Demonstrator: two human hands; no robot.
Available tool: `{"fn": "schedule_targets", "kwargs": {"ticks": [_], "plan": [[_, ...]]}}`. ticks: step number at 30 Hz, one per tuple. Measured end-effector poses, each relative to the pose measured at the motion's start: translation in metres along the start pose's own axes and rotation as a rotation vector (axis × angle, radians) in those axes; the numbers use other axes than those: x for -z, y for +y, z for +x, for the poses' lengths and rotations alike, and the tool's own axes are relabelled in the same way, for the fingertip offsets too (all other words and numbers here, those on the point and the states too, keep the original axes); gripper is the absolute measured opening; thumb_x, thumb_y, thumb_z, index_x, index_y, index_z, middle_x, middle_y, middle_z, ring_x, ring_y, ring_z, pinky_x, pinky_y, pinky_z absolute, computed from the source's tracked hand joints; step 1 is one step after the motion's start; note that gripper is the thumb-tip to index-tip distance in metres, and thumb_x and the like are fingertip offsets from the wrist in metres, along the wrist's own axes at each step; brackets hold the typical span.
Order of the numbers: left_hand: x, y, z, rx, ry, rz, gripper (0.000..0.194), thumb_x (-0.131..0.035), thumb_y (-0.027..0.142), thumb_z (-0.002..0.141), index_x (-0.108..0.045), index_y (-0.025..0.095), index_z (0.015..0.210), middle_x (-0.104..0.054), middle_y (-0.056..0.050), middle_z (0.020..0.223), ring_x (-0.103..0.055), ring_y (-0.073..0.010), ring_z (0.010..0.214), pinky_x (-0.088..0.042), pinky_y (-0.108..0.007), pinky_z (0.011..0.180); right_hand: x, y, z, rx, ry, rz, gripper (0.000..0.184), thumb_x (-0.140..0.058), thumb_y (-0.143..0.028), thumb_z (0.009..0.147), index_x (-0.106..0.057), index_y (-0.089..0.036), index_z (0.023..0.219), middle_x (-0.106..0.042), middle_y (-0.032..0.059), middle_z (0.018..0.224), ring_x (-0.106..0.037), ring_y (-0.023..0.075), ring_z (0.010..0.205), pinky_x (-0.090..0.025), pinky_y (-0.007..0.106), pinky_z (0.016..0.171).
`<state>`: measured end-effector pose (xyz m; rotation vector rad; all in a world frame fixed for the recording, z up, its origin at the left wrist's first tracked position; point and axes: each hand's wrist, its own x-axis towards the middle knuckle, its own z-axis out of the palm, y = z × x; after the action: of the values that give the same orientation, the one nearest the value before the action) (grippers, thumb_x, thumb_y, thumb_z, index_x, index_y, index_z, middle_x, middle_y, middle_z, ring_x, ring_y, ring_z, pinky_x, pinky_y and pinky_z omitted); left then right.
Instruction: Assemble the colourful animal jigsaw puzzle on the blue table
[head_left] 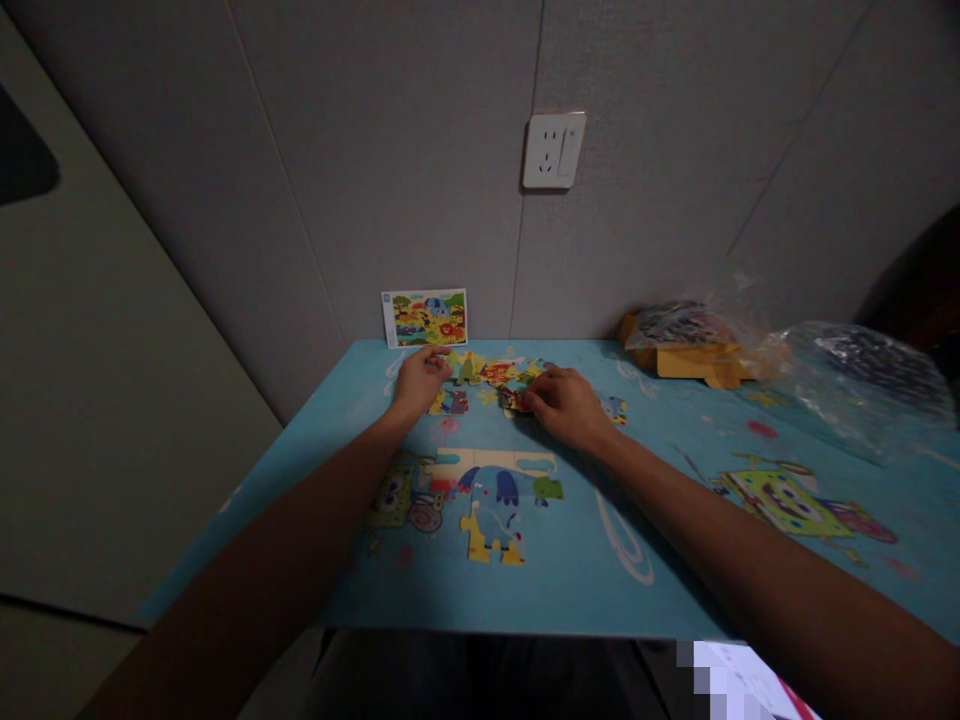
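Note:
A heap of loose jigsaw puzzle pieces [495, 372] lies between my hands near the back of the table. My left hand [421, 380] rests at the heap's left side, fingers loosely bent, with no piece seen in it. My right hand [568, 405] is at the heap's right front, its fingertips closed on a dark red and yellow puzzle piece [514, 401]. Nearer to me lies a partly joined jigsaw puzzle [491, 500] with a blue elephant and a pale top border. Single pieces sit close by: an animal piece [450, 403] below my left hand and a blue piece [616, 409] behind my right wrist.
A picture card [425, 318] of the animal scene leans against the wall. At the back right stand a yellow-orange box [697, 362] and crumpled clear plastic bags [855, 385]. The blue cartoon tablecloth [675, 590] covers the table. A socket [554, 150] is on the wall.

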<state>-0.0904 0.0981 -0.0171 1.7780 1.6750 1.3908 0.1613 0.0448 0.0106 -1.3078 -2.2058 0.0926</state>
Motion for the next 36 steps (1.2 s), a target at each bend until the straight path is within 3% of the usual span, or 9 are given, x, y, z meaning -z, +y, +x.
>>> {"fn": "schedule_targets", "kwargs": {"ticks": [5,9,11,16,20,24,26,32,36], "plan": [[0.023,-0.001,0.006,0.074,0.085,-0.004,0.039,-0.054,0.022,0.075,-0.07,0.012,0.11,-0.072,-0.008,0.093,-0.065,-0.0186,0.077,-0.053,-0.028,0.069,0.002,0.0,0.0,-0.015,-0.018,-0.029,0.023,-0.053,-0.023,0.086,-0.075,-0.016,0.08,-0.064,0.0102,0.083,-0.054,0.0225,0.084,-0.038,0.035,0.078],[0.032,-0.005,0.002,0.098,-0.054,0.118,0.017,-0.063,0.019,0.065,-0.076,0.015,0.076,-0.072,-0.005,0.071,-0.064,-0.0201,0.066,-0.051,-0.03,0.068,0.001,0.002,0.0,-0.005,-0.028,-0.006,0.024,-0.053,-0.022,0.086,-0.075,-0.015,0.082,-0.065,0.0102,0.084,-0.056,0.0222,0.085,-0.039,0.035,0.081],[0.03,-0.004,-0.001,0.089,-0.103,0.187,0.012,-0.064,0.017,0.065,-0.075,0.017,0.069,-0.072,-0.005,0.068,-0.065,-0.0214,0.068,-0.05,-0.031,0.072,0.0,0.003,0.0,-0.002,-0.022,0.004,0.024,-0.052,-0.023,0.086,-0.075,-0.016,0.082,-0.065,0.0102,0.084,-0.056,0.0221,0.085,-0.039,0.036,0.081],[0.028,0.004,-0.005,0.046,-0.144,0.296,0.025,-0.056,0.016,0.074,-0.077,0.018,0.087,-0.073,-0.006,0.078,-0.065,-0.0213,0.075,-0.049,-0.03,0.076,0.0,0.004,0.0,-0.001,-0.011,0.0,0.023,-0.053,-0.021,0.085,-0.076,-0.016,0.081,-0.065,0.0103,0.084,-0.057,0.0229,0.087,-0.039,0.035,0.081],[0.031,0.011,-0.011,-0.044,-0.269,0.316,0.019,-0.066,0.033,0.075,-0.077,0.02,0.085,-0.072,-0.006,0.087,-0.065,-0.0218,0.082,-0.049,-0.03,0.08,0.001,0.003,-0.001,-0.017,-0.022,-0.009,0.023,-0.053,-0.022,0.086,-0.076,-0.016,0.082,-0.066,0.0105,0.086,-0.057,0.0242,0.091,-0.039,0.035,0.083],[0.031,0.018,-0.02,-0.208,-0.433,0.411,0.055,-0.079,0.052,0.059,-0.073,0.026,0.107,-0.064,-0.009,0.112,-0.058,-0.0303,0.107,-0.044,-0.04,0.096,0.001,0.002,-0.001,-0.029,-0.02,-0.021,0.023,-0.053,-0.022,0.086,-0.076,-0.017,0.082,-0.065,0.0113,0.088,-0.056,0.0257,0.093,-0.039,0.036,0.082],[0.029,0.021,-0.024,-0.254,-0.469,0.467,0.062,-0.079,0.053,0.06,-0.069,0.027,0.116,-0.061,-0.011,0.116,-0.055,-0.0329,0.112,-0.042,-0.044,0.1,0.001,0.002,-0.001,-0.029,-0.011,-0.021,0.023,-0.053,-0.022,0.085,-0.075,-0.017,0.081,-0.065,0.0112,0.087,-0.056,0.0252,0.091,-0.039,0.036,0.081],[0.023,0.021,-0.026,-0.355,-0.468,0.409,0.032,-0.072,0.039,0.074,-0.073,0.023,0.101,-0.06,-0.009,0.109,-0.058,-0.0264,0.104,-0.045,-0.038,0.096,0.001,0.003,-0.002,-0.037,-0.02,-0.05,0.024,-0.053,-0.023,0.086,-0.075,-0.017,0.082,-0.066,0.0103,0.088,-0.057,0.0233,0.088,-0.04,0.035,0.081],[0.02,0.017,-0.025,-0.371,-0.429,0.374,0.029,-0.075,0.041,0.072,-0.074,0.021,0.093,-0.062,-0.008,0.101,-0.059,-0.0255,0.099,-0.046,-0.038,0.093,0.002,0.0,0.007,-0.016,-0.011,-0.084,0.024,-0.055,-0.024,0.086,-0.076,-0.017,0.095,-0.068,0.0122,0.102,-0.059,0.0251,0.096,-0.041,0.036,0.088]]}}
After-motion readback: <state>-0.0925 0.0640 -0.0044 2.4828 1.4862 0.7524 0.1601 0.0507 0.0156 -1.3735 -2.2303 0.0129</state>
